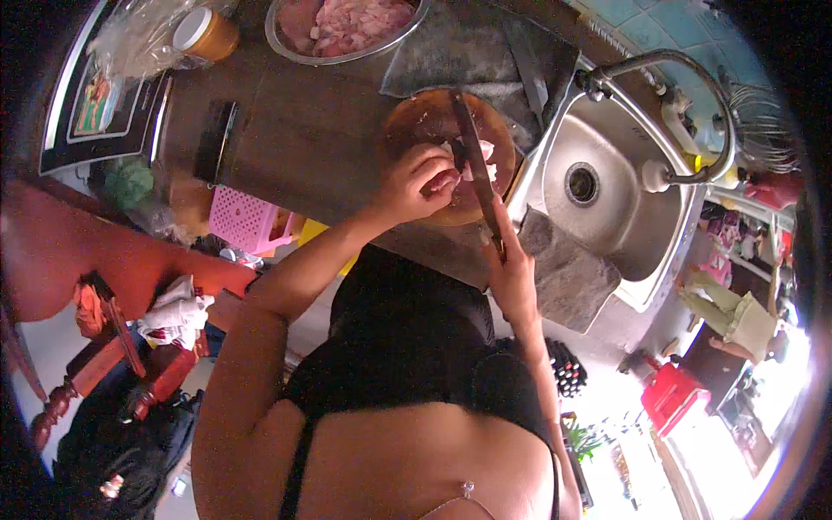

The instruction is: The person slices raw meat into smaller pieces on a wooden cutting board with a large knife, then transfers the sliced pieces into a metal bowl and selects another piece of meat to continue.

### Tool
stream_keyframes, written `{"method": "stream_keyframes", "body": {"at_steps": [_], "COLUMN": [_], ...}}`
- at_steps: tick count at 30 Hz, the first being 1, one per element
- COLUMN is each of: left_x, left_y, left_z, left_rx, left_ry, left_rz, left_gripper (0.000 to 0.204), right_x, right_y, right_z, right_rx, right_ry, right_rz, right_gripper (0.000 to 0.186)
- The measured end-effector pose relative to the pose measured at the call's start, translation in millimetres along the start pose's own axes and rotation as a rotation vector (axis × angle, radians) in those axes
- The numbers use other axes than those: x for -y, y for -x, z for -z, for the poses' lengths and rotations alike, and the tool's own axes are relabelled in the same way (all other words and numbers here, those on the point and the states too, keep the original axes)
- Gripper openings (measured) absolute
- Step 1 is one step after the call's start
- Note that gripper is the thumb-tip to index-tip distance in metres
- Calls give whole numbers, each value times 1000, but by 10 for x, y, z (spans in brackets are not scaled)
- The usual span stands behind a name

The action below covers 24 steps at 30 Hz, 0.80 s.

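A round wooden cutting board [416, 115] lies near the counter's front edge, with pale pink raw meat [488, 165] on it. My left hand [418, 184] is closed over the meat, its fingers curled and pressing on it beside the blade. In my right hand [513, 273] is a kitchen knife [470, 134], gripped by its handle. Its long dark blade points away from me across the board, touching or just over the meat; I cannot tell which. Farther back, a metal bowl [338, 61] holds many cut pieces of raw meat [364, 24].
Grey cloths [455, 56] lie behind the board, and another grey cloth [568, 276] is by my right hand. At right is a steel sink [607, 130] with a curved faucet [724, 104]. A lidded jar [206, 35], gas stove [100, 117] and pink basket [247, 217] are left.
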<state>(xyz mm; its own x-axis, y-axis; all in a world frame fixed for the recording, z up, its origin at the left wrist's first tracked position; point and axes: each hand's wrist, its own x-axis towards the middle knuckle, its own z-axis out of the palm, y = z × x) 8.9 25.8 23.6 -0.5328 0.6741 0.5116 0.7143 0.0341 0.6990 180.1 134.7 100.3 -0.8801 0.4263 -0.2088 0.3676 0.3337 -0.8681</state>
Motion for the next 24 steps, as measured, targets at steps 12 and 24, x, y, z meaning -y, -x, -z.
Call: {"method": "stream_keyframes", "body": {"at_steps": [12,24], "left_x": [68,42], "left_y": [106,101], "left_z": [23,15], "left_rx": [59,46], "left_ry": [-165,-162], "left_rz": [-108,0], "left_gripper": [24,25], "right_x": [12,73], "right_y": [467,-294], "right_z": [-117,-293], "right_rx": [114,87], "right_ry": [519,534], "right_rz": [-218,-28], "right_gripper": [57,55]}}
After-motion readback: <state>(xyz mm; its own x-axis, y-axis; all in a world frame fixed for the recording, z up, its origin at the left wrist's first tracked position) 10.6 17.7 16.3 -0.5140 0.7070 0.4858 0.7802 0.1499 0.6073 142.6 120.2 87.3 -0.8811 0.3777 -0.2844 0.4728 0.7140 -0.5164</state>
